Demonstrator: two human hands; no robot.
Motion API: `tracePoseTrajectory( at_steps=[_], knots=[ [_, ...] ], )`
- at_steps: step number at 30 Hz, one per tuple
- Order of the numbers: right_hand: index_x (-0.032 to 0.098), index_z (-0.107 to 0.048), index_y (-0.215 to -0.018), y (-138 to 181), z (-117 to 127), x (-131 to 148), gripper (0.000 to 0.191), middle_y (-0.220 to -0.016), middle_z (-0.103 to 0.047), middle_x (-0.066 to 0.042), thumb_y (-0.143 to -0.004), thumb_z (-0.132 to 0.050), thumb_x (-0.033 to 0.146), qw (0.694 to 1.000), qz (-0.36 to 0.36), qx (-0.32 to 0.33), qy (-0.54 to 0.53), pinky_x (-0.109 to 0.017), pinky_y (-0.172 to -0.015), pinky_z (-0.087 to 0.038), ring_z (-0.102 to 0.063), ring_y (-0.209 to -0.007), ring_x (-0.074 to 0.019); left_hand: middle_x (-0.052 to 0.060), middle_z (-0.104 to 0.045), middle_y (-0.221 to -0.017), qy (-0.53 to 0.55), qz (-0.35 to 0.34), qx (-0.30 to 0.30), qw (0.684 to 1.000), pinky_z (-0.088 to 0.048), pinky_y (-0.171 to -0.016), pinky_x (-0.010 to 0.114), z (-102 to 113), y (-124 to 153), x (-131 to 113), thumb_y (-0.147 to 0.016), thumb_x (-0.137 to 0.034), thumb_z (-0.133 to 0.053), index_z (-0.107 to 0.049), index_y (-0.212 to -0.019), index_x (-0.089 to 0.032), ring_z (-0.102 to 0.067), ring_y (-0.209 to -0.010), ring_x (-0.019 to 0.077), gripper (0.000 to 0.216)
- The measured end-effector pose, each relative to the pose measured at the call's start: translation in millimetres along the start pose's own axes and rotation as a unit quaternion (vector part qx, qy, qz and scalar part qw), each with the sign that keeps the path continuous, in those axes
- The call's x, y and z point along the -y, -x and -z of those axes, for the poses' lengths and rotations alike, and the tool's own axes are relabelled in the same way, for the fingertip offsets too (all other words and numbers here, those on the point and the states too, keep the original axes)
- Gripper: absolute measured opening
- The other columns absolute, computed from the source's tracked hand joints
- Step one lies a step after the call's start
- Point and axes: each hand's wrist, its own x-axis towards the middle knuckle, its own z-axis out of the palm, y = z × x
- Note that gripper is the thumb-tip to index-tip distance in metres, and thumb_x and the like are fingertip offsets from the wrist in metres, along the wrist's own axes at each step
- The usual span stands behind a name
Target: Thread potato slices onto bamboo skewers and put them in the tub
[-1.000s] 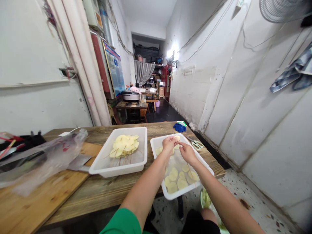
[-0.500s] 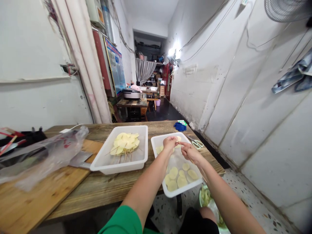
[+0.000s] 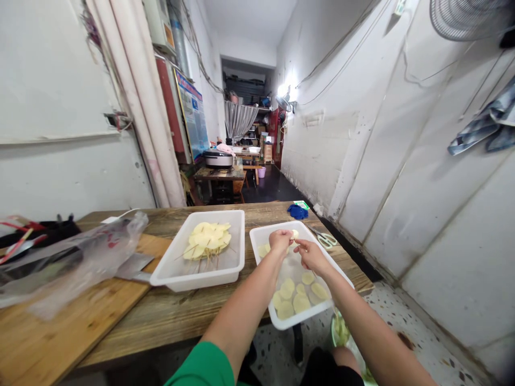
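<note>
Over the far end of the right white tray [image 3: 277,320], my left hand [image 3: 280,240] pinches a thin pale potato slice [image 3: 295,234]. My right hand [image 3: 311,255] is closed just beside it, gripping a thin wooden skewer whose tip end is at the slice; most of the stick is hidden by the hand and forearm. Several loose potato slices [image 3: 301,302] lie in the tray below my hands. The left white tray [image 3: 237,271] holds a pile of skewered slices [image 3: 207,238] with sticks poking out.
Scissors [image 3: 325,238] and a blue cloth [image 3: 298,211] lie at the table's right side. On the left are a cutting board [image 3: 80,316], a cleaver [image 3: 137,266] and a crumpled plastic bag [image 3: 88,252]. A green-rimmed bin with peelings [image 3: 341,329] stands below right.
The view has shifted slightly. My right hand has slid a little nearer the slice and the skewer's angle has changed; my left hand still pinches the slice.
</note>
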Motion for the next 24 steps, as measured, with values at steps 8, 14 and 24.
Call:
tracePoseTrajectory(
  at_steps=[8,14,24],
  knots=[
    [0.018,-0.071,-0.096,4,2,7,0.031,-0.073,-0.069,-0.001,-0.073,-0.051,0.009,0.98,0.083,-0.057,0.169,-0.02,-0.045,-0.04,-0.045,-0.031,-0.0045,0.001,-0.057,-0.045,-0.08,-0.015,-0.002,0.997,-0.047,-0.057,0.024,3,-7,12,-0.059,-0.02,-0.072,-0.061,-0.054,-0.017,-0.06,-0.051,0.0152,0.013],
    [0.015,-0.063,-0.098,3,-3,13,0.029,-0.061,-0.06,0.003,-0.073,-0.05,0.009,0.996,-0.052,-0.033,-0.061,-0.02,-0.033,-0.024,-0.034,-0.027,-0.003,0.0,-0.056,-0.045,-0.066,-0.01,-0.015,0.998,-0.047,-0.057,0.024,3,-3,6,-0.059,-0.018,-0.073,-0.059,-0.052,-0.017,-0.059,-0.049,0.0141,0.016],
    [0.018,-0.047,-0.071,-4,16,10,0.014,-0.043,-0.042,0.01,-0.081,-0.051,0.028,0.98,-0.074,-0.009,-0.185,-0.017,-0.028,-0.015,-0.027,-0.025,-0.0023,0.002,-0.064,-0.059,-0.013,-0.018,0.11,0.994,-0.049,-0.057,0.025,-8,22,-11,-0.059,-0.016,-0.073,-0.062,-0.06,-0.014,-0.058,-0.05,0.0114,0.012]
  ],
)
